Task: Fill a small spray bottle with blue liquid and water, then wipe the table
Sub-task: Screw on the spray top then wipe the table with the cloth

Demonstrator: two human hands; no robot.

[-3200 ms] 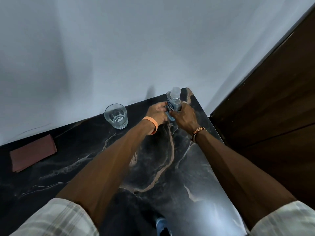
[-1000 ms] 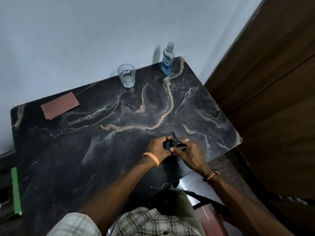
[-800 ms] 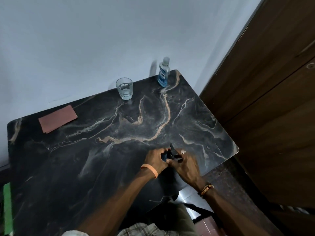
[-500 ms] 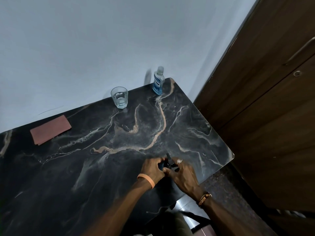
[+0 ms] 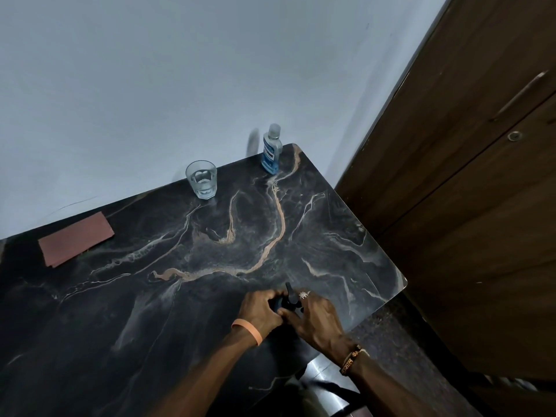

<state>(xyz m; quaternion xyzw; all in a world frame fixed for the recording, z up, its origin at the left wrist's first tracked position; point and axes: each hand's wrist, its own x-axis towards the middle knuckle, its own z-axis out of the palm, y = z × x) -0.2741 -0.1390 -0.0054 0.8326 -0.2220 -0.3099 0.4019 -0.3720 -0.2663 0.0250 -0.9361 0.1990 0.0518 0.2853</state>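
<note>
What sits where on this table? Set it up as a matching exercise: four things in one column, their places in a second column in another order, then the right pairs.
Things
1. spray bottle
2. blue mouthwash bottle
3. glass of water
4. reddish-brown cloth

Places
A. lying flat at the far left of the table
B. gripped between the left hand and the right hand, near the front edge
C. standing at the far right corner
D. standing at the far edge, between cloth and corner

Pairs: 1-B, 2-C, 3-D, 4-A
</note>
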